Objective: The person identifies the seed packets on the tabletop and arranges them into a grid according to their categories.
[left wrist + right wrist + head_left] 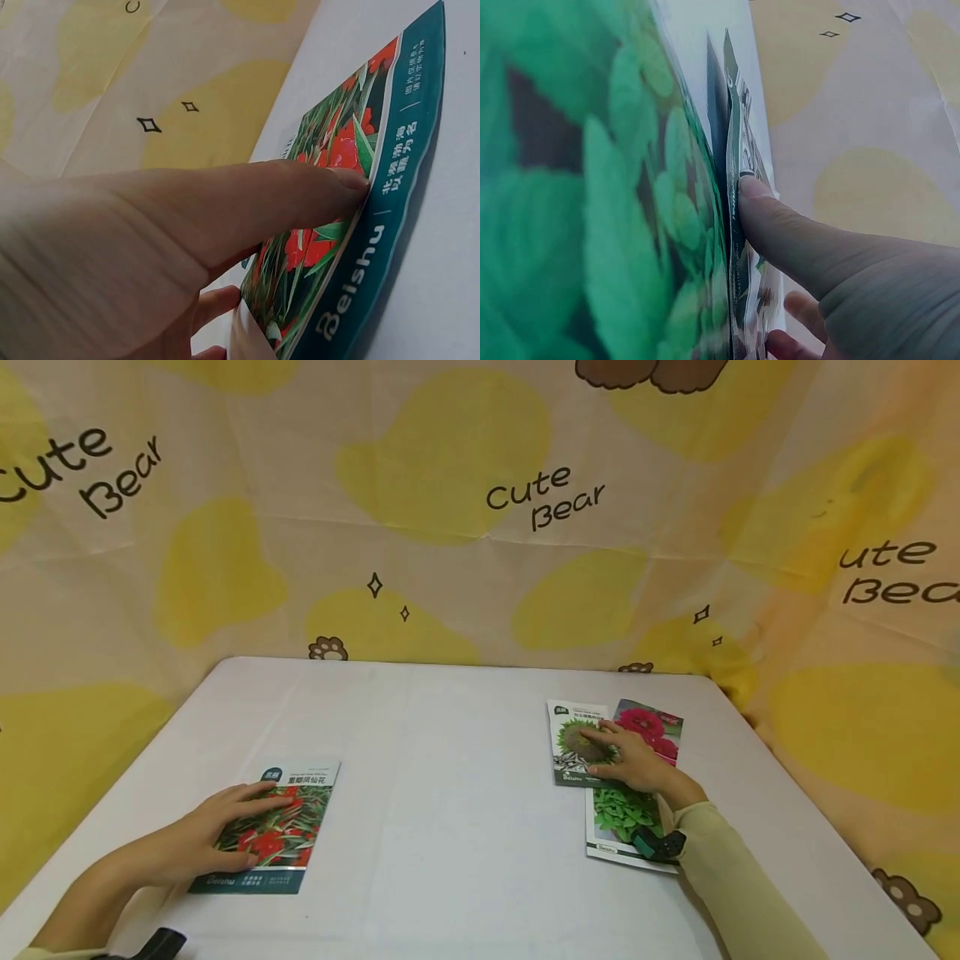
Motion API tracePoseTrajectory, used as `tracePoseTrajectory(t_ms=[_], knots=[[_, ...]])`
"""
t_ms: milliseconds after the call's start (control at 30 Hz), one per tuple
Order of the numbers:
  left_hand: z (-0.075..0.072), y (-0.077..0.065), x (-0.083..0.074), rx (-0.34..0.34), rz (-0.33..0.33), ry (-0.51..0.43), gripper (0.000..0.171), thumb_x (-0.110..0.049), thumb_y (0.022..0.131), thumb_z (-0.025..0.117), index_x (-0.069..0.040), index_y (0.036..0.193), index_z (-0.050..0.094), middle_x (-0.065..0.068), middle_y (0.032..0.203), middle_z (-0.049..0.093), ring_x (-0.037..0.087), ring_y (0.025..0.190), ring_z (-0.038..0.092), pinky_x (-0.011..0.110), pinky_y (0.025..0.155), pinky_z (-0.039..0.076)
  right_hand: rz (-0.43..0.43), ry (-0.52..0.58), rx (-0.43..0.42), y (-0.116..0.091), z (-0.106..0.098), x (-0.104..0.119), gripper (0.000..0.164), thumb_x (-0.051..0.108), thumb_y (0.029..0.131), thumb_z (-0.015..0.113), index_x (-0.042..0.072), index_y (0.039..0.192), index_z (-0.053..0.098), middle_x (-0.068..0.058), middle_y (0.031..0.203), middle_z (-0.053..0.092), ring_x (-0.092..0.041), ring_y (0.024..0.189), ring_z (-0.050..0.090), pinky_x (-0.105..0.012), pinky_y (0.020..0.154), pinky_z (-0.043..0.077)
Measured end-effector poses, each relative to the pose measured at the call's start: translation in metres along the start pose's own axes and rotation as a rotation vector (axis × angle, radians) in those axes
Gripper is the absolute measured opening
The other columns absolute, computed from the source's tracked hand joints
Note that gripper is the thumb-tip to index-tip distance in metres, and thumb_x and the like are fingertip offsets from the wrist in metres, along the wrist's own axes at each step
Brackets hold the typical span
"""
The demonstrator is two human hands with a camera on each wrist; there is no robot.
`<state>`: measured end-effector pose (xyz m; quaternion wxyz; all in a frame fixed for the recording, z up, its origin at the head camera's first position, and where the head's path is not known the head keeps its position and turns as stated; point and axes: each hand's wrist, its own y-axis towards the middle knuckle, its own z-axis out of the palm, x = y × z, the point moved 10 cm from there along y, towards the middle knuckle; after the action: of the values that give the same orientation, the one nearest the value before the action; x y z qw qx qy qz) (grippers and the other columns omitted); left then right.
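Observation:
On the left of the table lies a seed packet point(281, 881) with red flowers and a teal band. My left hand point(202, 835) rests on it, fingers stretched across its picture and thumb low on its front. In the left wrist view the thumb point(300, 191) presses the flower picture beside the band. At the right my right hand point(637, 760) touches a sunflower packet point(566, 743) with spread fingers and thumb. This packet overlaps a magenta-flower packet point(648, 718) and a green-leaf packet point(622, 818). The right wrist view shows the thumb point(780, 225) at the sunflower packet's edge.
The white table point(450, 793) has rounded far corners. Behind and beside it hangs a yellow-patterned cloth point(442, 460) with "Cute Bear" lettering. A dark wrist device point(660, 843) on the right sleeve point(735, 877) overlaps the green-leaf packet.

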<state>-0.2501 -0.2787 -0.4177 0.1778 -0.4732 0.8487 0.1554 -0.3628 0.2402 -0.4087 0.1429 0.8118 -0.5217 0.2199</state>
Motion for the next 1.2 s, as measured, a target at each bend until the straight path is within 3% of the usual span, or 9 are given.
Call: tracePoseTrajectory(t_ms=[167,300,400,500,700,800,1000,1067,1200], knots=[[0.002,-0.001,0.002,0.029,-0.02,-0.05,0.072,-0.026,0.082,0.082,-0.028,0.147,0.052,0.022,0.155,0.04,0.045,0.131,0.034,0.069,0.09,0.041,0.019,0.01,0.011,0.0,0.0,0.0,0.065,0.024,0.092,0.073,0.007,0.15,0.048,-0.033,0.159,0.029,-0.063,0.144,0.019,-0.084,0.105,0.015],[0.0,-0.002,0.001,0.011,-0.016,0.009,0.072,-0.028,0.081,0.083,-0.03,0.147,0.052,0.017,0.154,0.042,0.033,0.133,0.034,0.055,0.092,0.045,0.008,0.01,0.004,0.001,-0.001,0.001,0.065,0.023,0.092,0.074,0.005,0.149,0.048,-0.033,0.159,0.03,-0.063,0.144,0.02,-0.081,0.106,0.019],[0.0,-0.001,0.001,0.008,-0.014,-0.002,0.072,-0.028,0.081,0.083,-0.03,0.146,0.053,0.018,0.154,0.042,0.034,0.134,0.034,0.058,0.092,0.044,0.008,0.005,-0.006,0.002,-0.001,0.0,0.064,0.021,0.092,0.074,0.004,0.149,0.049,-0.032,0.159,0.031,-0.063,0.144,0.021,-0.08,0.107,0.02],[0.0,-0.001,0.001,0.025,-0.015,-0.07,0.071,-0.025,0.082,0.082,-0.028,0.146,0.053,0.024,0.154,0.039,0.047,0.133,0.034,0.072,0.088,0.04,0.028,-0.028,-0.017,0.002,-0.002,-0.001,0.064,0.023,0.091,0.075,0.007,0.148,0.051,-0.03,0.159,0.033,-0.061,0.143,0.024,-0.081,0.106,0.021],[0.001,-0.002,0.002,0.026,-0.005,-0.071,0.071,-0.024,0.083,0.081,-0.027,0.148,0.051,0.025,0.153,0.038,0.05,0.131,0.034,0.073,0.087,0.04,0.042,-0.085,-0.019,0.0,-0.002,0.003,0.064,0.027,0.09,0.077,0.011,0.147,0.053,-0.028,0.158,0.036,-0.061,0.141,0.027,-0.085,0.102,0.018],[0.002,-0.003,0.003,0.014,0.003,-0.05,0.072,-0.025,0.083,0.081,-0.028,0.148,0.051,0.022,0.152,0.04,0.044,0.131,0.034,0.071,0.087,0.042,0.025,-0.107,-0.015,0.001,0.0,0.007,0.064,0.029,0.089,0.077,0.011,0.146,0.055,-0.029,0.156,0.039,-0.061,0.14,0.029,-0.085,0.101,0.018],[0.0,-0.005,0.003,-0.018,0.008,0.019,0.071,-0.028,0.082,0.082,-0.03,0.146,0.053,0.01,0.151,0.042,0.001,0.132,0.028,0.059,0.086,0.046,-0.037,-0.135,-0.008,0.003,0.004,0.016,0.062,0.03,0.089,0.077,0.009,0.144,0.057,-0.029,0.152,0.045,-0.059,0.137,0.037,-0.082,0.102,0.024],[0.0,-0.004,0.002,-0.009,0.006,0.001,0.071,-0.027,0.082,0.082,-0.029,0.147,0.053,0.011,0.152,0.041,0.009,0.138,0.028,0.062,0.087,0.045,-0.051,-0.132,-0.001,0.003,0.005,0.019,0.062,0.031,0.089,0.077,0.008,0.143,0.058,-0.029,0.151,0.046,-0.058,0.135,0.04,-0.08,0.102,0.027],[0.001,-0.003,0.0,0.023,-0.012,-0.06,0.071,-0.025,0.083,0.081,-0.028,0.148,0.051,0.021,0.154,0.038,0.045,0.134,0.034,0.071,0.088,0.041,-0.065,-0.121,0.024,0.003,0.008,0.023,0.063,0.034,0.089,0.077,0.009,0.143,0.058,-0.028,0.149,0.048,-0.052,0.13,0.048,-0.073,0.102,0.036]])
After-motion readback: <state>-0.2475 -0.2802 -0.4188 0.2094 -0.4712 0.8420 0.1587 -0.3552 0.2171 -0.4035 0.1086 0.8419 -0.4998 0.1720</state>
